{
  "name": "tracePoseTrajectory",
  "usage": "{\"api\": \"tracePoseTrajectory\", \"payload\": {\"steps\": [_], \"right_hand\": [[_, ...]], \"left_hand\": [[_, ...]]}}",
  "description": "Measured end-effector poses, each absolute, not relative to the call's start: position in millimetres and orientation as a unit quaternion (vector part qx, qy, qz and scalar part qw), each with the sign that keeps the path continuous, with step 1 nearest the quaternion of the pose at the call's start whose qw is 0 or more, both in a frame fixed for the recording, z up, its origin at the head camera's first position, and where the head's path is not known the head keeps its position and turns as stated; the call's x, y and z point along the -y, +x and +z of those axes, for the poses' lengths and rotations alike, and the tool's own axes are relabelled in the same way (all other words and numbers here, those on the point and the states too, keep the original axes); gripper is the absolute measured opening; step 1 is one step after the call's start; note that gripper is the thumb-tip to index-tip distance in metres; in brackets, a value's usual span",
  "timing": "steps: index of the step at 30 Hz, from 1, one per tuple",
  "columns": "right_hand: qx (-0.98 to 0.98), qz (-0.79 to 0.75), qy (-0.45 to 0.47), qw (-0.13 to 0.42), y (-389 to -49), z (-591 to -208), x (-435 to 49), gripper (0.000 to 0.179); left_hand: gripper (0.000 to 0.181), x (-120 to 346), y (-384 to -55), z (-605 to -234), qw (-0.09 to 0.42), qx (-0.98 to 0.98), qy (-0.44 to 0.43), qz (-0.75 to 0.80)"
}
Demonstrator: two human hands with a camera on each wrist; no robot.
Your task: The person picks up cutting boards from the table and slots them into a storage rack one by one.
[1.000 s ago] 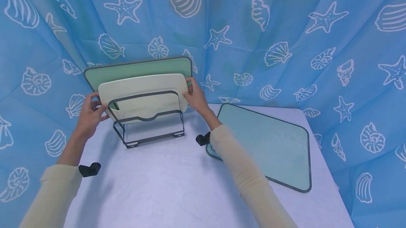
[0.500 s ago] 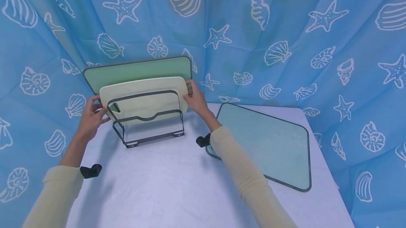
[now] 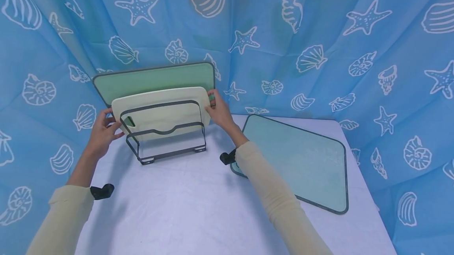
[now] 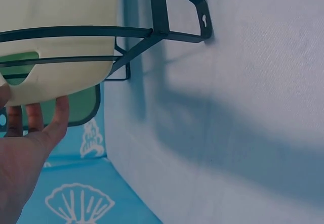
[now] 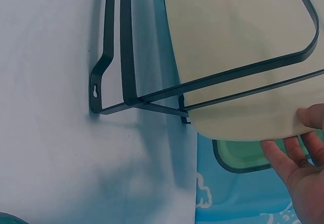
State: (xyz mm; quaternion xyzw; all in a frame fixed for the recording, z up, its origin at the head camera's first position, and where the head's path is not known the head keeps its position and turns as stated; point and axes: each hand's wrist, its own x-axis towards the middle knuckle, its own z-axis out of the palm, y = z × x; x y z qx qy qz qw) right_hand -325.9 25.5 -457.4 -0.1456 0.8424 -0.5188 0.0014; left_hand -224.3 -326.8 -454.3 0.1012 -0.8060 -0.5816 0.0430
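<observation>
A cream cutting board [image 3: 159, 97] stands on its long edge in a dark metal rack [image 3: 164, 132], tilted slightly, its left end a bit lower. At its left end, beside the handle hole, my left hand [image 3: 101, 134] pinches the edge; the left wrist view shows the fingers [image 4: 61, 115] behind the board. My right hand [image 3: 220, 111] pinches the opposite end, with the thumb [image 5: 311, 117] on the front face in the right wrist view. Behind the cream board stands a larger green cutting board [image 3: 156, 75] with a dark rim, its lower part hidden.
A pale blue-green cutting board [image 3: 298, 160] with a dark rim lies flat on the white-covered table [image 3: 177, 207] at the right, partly under my right forearm. A blue shell-print curtain [image 3: 262, 62] hangs close behind the rack.
Between both hands, the cream board has sunk slightly lower in the rack. The green board, the rack and the flat board have stayed put.
</observation>
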Motion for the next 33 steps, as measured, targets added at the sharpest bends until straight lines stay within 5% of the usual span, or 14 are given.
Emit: {"api": "tracePoseTrajectory", "payload": {"steps": [20,33], "right_hand": [[-0.838,-0.526,-0.144,-0.004,-325,-462,-26,0.037],[-0.852,-0.509,-0.121,0.012,-323,-468,-33,0.027]], "left_hand": [[0.045,328,-224,-458,0.042,0.802,0.109,-0.586],[0.03,335,-220,-461,0.047,0.795,0.127,-0.592]]}}
